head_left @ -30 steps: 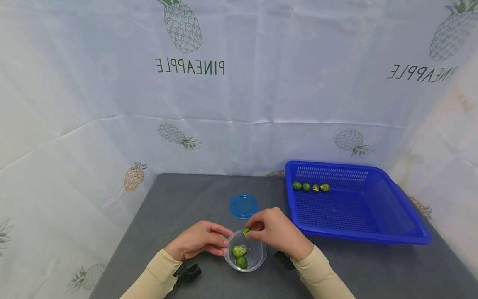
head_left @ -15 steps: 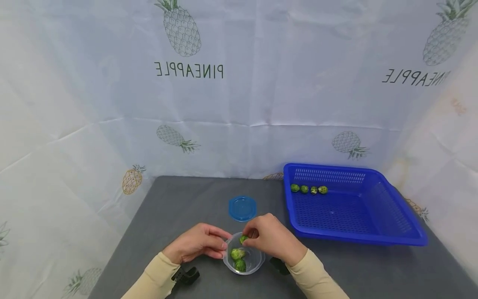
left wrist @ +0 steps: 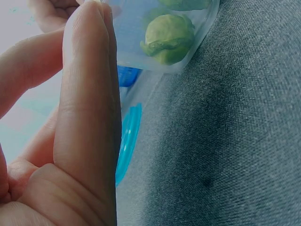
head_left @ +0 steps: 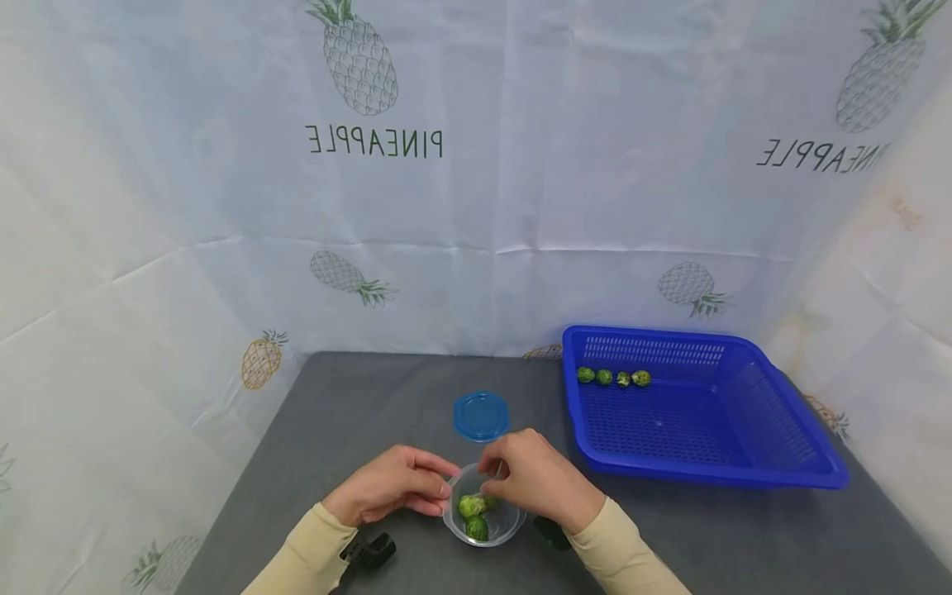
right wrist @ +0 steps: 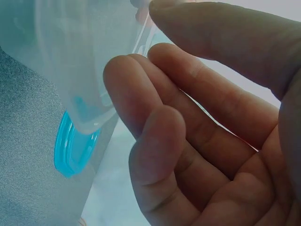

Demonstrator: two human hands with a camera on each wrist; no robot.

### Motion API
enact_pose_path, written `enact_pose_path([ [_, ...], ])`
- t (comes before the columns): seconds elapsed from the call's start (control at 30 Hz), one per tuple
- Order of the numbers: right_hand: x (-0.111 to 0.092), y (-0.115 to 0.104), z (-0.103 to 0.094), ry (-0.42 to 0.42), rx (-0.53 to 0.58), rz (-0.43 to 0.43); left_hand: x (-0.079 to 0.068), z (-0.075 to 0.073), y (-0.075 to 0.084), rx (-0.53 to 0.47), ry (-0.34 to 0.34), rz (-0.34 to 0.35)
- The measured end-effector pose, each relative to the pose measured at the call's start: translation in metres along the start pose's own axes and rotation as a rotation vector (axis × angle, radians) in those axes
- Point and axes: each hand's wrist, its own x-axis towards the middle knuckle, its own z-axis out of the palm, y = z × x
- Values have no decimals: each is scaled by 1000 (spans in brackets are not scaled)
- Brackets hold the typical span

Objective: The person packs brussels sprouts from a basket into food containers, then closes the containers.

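A clear plastic container [head_left: 482,544] sits on the table in front of me. My left hand [head_left: 397,486] holds its left edge, thumb at the rim. Inside lie a pale Brussels sprout [head_left: 470,506], a greener one [head_left: 477,528] nearer me, and a third [head_left: 492,502] partly hidden below the right fingers. Through the container wall, a sprout [left wrist: 169,38] also shows in the left wrist view. Over the container's far right side is my right hand [head_left: 539,479], its fingers loosely bent with a gap to the thumb [right wrist: 225,33] and nothing between them.
Behind the container a blue lid [head_left: 480,416] lies flat on the grey table [head_left: 357,413]. At the right stands a blue basket [head_left: 714,479] with several Brussels sprouts [head_left: 613,378] along its back left. A pineapple-print curtain [head_left: 476,207] closes off the back and sides.
My right hand has lowered into the container and let go of the third Brussels sprout, which now lies inside. The left hand has kept its hold. The head view has shifted slightly.
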Motion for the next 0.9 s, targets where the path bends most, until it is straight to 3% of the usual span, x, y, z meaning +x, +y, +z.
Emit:
enact_pose_path([
  [0.33,-8,0,-22,31,52,-12,2,2,2,6,-2,-5],
  [0.43,-13,0,-42,62,32,-25,1,1,1,17,17,-6],
  [0.57,-19,8,-85,96,-26,8,-2,1,1,33,30,1],
  [0.7,-24,36,-133,126,-84,87,-2,1,1,25,24,0],
  [0.9,-32,114,-185,97,-30,261,0,3,-1,17,14,-9],
])
